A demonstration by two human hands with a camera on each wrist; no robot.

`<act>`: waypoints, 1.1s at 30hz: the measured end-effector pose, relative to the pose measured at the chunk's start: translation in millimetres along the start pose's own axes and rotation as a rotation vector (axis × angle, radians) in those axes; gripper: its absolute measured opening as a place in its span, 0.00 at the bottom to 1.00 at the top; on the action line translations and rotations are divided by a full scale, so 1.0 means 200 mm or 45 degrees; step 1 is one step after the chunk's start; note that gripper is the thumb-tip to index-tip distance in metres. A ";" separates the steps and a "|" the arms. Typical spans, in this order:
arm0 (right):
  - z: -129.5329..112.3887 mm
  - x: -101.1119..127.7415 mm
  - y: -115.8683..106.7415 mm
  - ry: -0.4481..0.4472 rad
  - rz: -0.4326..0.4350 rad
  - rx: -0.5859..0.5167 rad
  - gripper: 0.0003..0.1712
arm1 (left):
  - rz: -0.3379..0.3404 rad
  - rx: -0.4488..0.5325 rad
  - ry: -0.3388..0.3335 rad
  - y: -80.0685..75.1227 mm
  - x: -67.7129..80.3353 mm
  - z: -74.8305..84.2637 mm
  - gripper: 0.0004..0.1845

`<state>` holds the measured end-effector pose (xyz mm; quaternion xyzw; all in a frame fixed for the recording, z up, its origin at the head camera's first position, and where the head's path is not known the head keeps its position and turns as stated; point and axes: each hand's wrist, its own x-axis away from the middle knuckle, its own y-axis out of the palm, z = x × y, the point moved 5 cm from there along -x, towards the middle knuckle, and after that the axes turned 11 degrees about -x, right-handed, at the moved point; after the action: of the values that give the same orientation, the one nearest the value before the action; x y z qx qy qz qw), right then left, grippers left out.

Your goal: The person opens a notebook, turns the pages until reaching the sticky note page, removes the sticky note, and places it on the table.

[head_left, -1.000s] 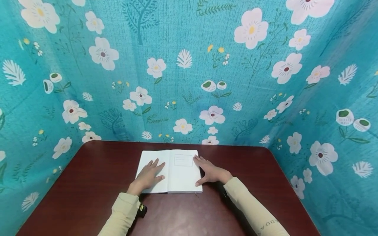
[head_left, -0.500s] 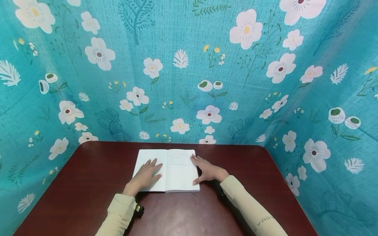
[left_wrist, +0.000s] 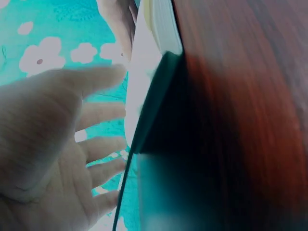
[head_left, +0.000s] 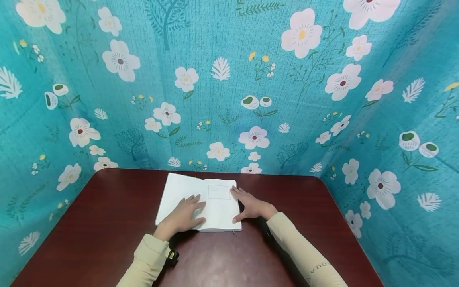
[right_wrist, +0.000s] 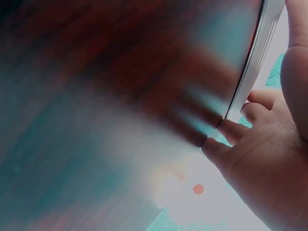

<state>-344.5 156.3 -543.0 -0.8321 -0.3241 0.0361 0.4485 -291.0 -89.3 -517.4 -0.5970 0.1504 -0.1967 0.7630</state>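
An open notebook (head_left: 222, 213) with blank white pages lies on the table, a printed box on its right page. Its left side (head_left: 172, 195) stands tilted; in the left wrist view the dark cover (left_wrist: 156, 101) slants away from the tabletop with shadow beneath. My left hand (head_left: 183, 215) is over the left page close to the fold, fingers spread; in its wrist view the fingertips reach the page. At the notebook's right edge, my right hand (head_left: 252, 206) has its thumb and fingers spread apart, touching the page margin; in the right wrist view fingertips (right_wrist: 211, 144) meet the table by the page block.
The dark red-brown table (head_left: 118, 207) has a glossy surface. A blue flowered curtain (head_left: 229, 99) hangs behind it and along both sides. A short ribbon end (head_left: 234, 233) pokes out at the notebook's lower right. A dark device (head_left: 173, 257) sits at the left wrist.
The left side of the notebook has tilted up from lying flat. My left hand has shifted right, toward the fold. The right hand stays at the right edge.
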 end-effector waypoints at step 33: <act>-0.01 0.01 -0.01 -0.019 -0.007 0.024 0.71 | 0.263 -0.299 0.328 -0.03 0.01 0.19 0.26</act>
<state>-342.7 156.2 -540.1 -0.8267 -0.3294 0.0443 0.4541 -271.4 -59.4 -502.6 -0.6333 0.3291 -0.1731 0.6787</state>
